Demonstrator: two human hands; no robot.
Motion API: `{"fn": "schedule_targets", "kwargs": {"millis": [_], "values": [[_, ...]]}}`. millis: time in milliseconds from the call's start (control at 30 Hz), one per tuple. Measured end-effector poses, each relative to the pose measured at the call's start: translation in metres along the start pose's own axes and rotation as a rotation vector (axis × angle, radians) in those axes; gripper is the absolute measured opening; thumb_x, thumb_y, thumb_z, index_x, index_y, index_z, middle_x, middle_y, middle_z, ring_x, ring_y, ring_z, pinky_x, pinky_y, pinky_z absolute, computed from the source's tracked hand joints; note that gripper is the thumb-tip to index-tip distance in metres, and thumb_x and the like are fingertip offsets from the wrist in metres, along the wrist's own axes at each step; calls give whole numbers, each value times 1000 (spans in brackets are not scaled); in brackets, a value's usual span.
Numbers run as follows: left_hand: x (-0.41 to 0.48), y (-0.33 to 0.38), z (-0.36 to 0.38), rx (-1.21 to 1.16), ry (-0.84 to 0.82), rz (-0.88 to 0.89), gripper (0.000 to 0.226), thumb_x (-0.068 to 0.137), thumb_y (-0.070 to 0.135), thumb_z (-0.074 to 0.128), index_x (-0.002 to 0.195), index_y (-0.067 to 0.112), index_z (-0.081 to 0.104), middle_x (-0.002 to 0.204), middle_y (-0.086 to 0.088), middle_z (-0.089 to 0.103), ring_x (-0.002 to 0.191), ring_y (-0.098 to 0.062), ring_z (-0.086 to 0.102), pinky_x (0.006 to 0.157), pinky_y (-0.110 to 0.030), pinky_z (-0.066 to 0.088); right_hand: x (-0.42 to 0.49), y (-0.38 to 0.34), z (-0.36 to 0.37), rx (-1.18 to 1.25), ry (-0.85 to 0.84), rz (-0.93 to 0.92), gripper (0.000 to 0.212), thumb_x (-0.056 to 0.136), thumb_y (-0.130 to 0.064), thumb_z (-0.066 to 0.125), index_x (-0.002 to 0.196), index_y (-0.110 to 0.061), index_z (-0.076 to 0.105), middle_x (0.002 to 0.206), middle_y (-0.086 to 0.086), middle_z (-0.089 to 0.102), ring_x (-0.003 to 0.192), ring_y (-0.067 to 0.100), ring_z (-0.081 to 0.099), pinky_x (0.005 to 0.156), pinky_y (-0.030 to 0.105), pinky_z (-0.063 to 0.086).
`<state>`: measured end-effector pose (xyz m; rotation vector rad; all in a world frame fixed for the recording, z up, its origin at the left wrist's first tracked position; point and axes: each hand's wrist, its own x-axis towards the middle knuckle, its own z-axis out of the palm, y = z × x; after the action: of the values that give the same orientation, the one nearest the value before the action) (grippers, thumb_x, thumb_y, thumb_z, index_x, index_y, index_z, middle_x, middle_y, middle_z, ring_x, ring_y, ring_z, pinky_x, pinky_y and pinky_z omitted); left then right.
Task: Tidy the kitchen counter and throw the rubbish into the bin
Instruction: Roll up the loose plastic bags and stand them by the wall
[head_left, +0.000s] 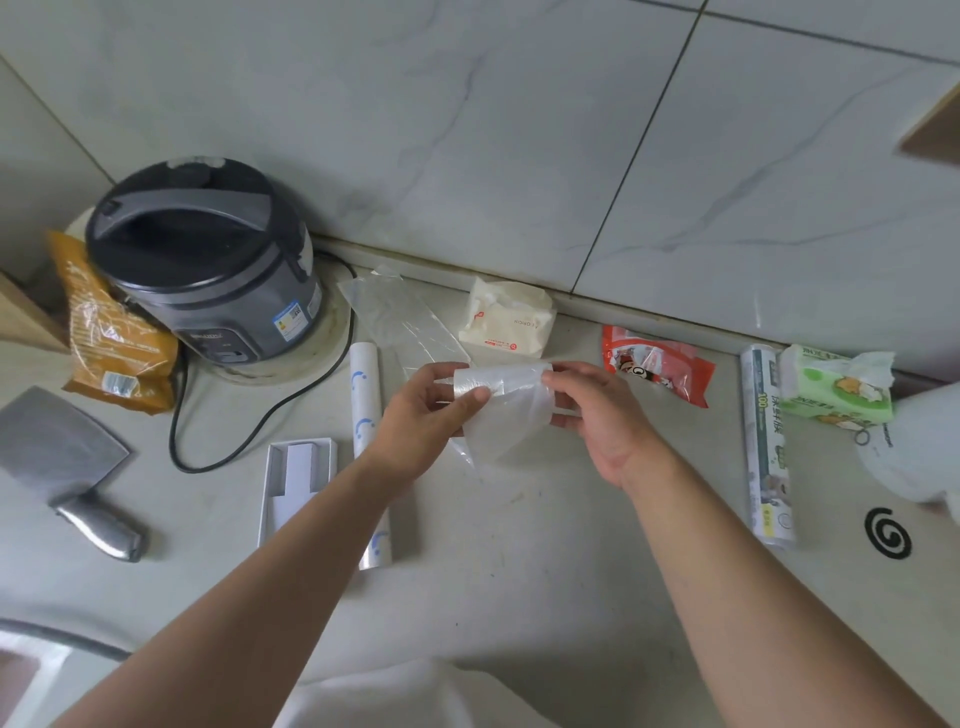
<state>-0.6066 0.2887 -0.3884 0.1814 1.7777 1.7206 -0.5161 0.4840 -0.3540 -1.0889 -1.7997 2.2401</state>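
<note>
Both my hands hold a small roll of clear plastic bags (501, 384) above the pale counter (545, 545). My left hand (426, 415) grips the roll's left end. My right hand (597, 410) pinches its right end, and a loose sheet hangs down between them. A flat clear plastic bag (395, 312) lies on the counter behind the roll. A torn red snack wrapper (660, 364) lies to the right. No bin is in view.
A grey rice cooker (208, 260) with its black cord stands at the back left, beside an orange packet (111, 332) and a cleaver (67, 462). Nearby lie a white box tray (291, 483), a film roll (366, 410), a tissue pack (506, 319), a cling-film roll (766, 447), green tissues (836, 389) and a mosquito coil (888, 532).
</note>
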Motion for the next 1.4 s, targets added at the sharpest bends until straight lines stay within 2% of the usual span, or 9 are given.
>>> {"fn": "schedule_targets", "kwargs": {"millis": [200, 333, 567, 700, 767, 867, 1033, 1200, 1400], "values": [[0, 2, -3, -1, 9, 2, 62, 70, 56, 84, 121, 25, 64, 102, -16, 75, 92, -31, 73, 93, -53, 55, -9, -1, 3, -48, -75, -8, 40, 84, -41, 70, 115, -16, 70, 106, 9, 76, 96, 24, 71, 93, 47, 54], [-1, 5, 1, -37, 11, -39, 74, 68, 58, 84, 121, 12, 60, 108, -27, 71, 95, -33, 72, 95, -54, 56, -8, -2, 2, -98, -64, -61, 58, 74, -27, 82, 128, -23, 62, 112, 7, 73, 100, 25, 73, 86, 47, 59], [-5, 7, 5, -114, -9, -43, 65, 73, 51, 83, 117, 8, 60, 99, -12, 79, 94, -29, 77, 81, -39, 62, -5, -9, -1, -113, -123, -93, 44, 87, -3, 71, 129, -15, 63, 112, 10, 72, 84, 26, 70, 71, 40, 55], [-5, 6, 5, -34, -17, 9, 58, 66, 52, 87, 112, 23, 66, 95, -1, 78, 87, -15, 75, 70, -23, 57, -5, -9, 0, -153, -129, -96, 33, 90, -3, 67, 119, -18, 70, 100, 5, 76, 80, 20, 68, 65, 31, 54], [-3, 4, 4, 21, 3, 18, 56, 60, 52, 90, 107, 30, 68, 98, -3, 77, 88, -17, 74, 72, -28, 58, -5, -8, -1, -168, -127, -96, 30, 90, -4, 68, 115, -20, 72, 101, 4, 77, 84, 20, 70, 68, 31, 56], [1, 4, 1, 49, 21, 13, 53, 58, 48, 92, 103, 33, 70, 98, -10, 77, 89, -25, 74, 80, -39, 58, -3, -8, 0, -183, -128, -103, 27, 87, -13, 72, 112, -23, 73, 104, 2, 77, 92, 18, 72, 74, 31, 57], [-1, 9, -1, 13, -1, 9, 42, 62, 50, 92, 97, 34, 73, 93, -3, 78, 80, -22, 76, 75, -34, 60, 3, -12, 2, -253, -72, -86, 34, 68, -51, 76, 95, -30, 77, 87, -8, 76, 78, 0, 68, 70, 17, 45], [-2, 9, 4, 51, 32, 43, 42, 64, 45, 90, 101, 38, 72, 99, 1, 76, 80, -23, 76, 72, -33, 60, 13, -8, 4, -319, 5, -43, 47, 65, -62, 76, 84, -18, 74, 79, 0, 75, 76, 12, 66, 90, 44, 51], [2, 8, 4, -47, 33, -5, 53, 62, 41, 92, 109, 26, 73, 87, -9, 72, 79, -23, 75, 81, -45, 60, 12, -11, 0, -270, -105, -35, 52, 62, -59, 75, 109, -38, 72, 103, -16, 72, 104, 3, 65, 92, 37, 49]]}}
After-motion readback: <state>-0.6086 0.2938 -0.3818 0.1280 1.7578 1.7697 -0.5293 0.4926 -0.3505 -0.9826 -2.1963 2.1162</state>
